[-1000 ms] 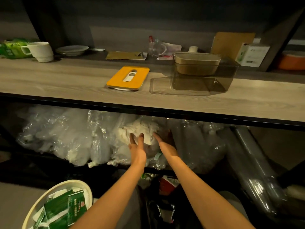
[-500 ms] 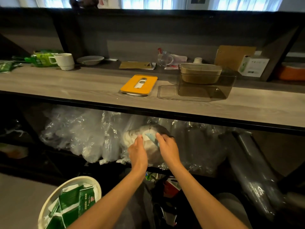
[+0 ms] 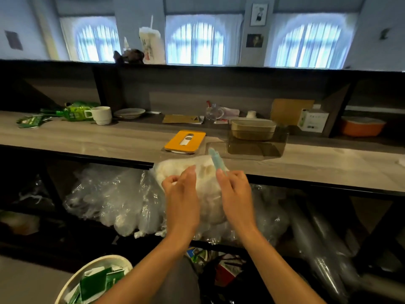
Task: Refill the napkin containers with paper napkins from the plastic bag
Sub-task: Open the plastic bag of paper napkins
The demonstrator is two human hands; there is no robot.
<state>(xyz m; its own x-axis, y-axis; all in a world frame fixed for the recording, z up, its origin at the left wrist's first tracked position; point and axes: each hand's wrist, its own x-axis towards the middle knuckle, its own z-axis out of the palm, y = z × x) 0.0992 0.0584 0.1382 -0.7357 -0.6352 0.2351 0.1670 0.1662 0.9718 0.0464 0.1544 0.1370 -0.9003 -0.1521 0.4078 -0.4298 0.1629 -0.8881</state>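
A clear plastic bag of white paper napkins (image 3: 207, 187) hangs in front of the counter edge, held up between both hands. My left hand (image 3: 183, 200) grips its left side with curled fingers. My right hand (image 3: 235, 198) pinches the bag's light blue tie (image 3: 217, 160), which sticks up at the top right. On the wooden counter (image 3: 87, 139) behind stand a dark see-through napkin container (image 3: 256, 145) with a beige tray (image 3: 252, 128) in it, and an orange lid (image 3: 185, 141) with a slot.
More clear plastic bags (image 3: 116, 202) fill the shelf under the counter. A white bowl of green packets (image 3: 94, 279) sits at the lower left. On the counter's back are a white cup (image 3: 101, 115), a plate (image 3: 129, 113), a green bottle (image 3: 74, 111) and an orange box (image 3: 361, 127).
Both hands took hold of the napkin bag on the lower shelf and lifted it up to counter height. The view tilted upward, showing the windows.
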